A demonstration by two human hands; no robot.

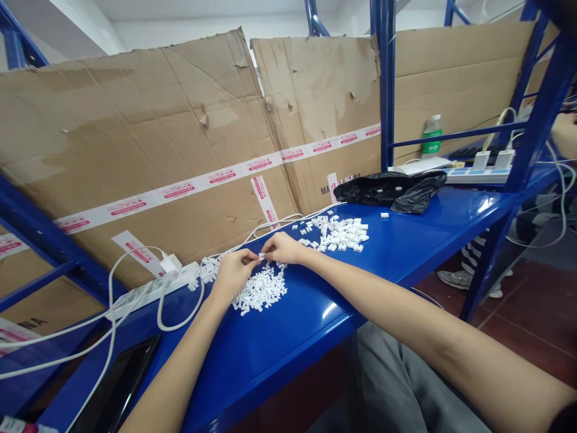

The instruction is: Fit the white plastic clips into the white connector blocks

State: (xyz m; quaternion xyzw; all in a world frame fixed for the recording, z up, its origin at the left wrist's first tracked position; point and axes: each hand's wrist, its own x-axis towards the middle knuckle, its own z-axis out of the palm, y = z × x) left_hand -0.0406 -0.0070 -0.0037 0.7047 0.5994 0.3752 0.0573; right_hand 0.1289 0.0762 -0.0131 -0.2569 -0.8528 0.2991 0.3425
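My left hand (234, 272) and my right hand (283, 248) meet over a blue metal shelf (279, 343). Both pinch one small white plastic part (261, 257) between their fingertips. Under the left hand lies a heap of small white plastic pieces (264, 290). A second, flatter heap of white pieces (339, 233) lies just right of my right hand. A smaller cluster of white pieces (208, 269) sits to the left of my left hand.
A white power strip (153, 290) with a charger and cables lies at the left, a dark phone (118, 385) near the front edge. A black plastic bag (391, 189), another power strip (478, 173) and a green bottle (433, 133) stand further right. Cardboard sheets (180, 138) back the shelf.
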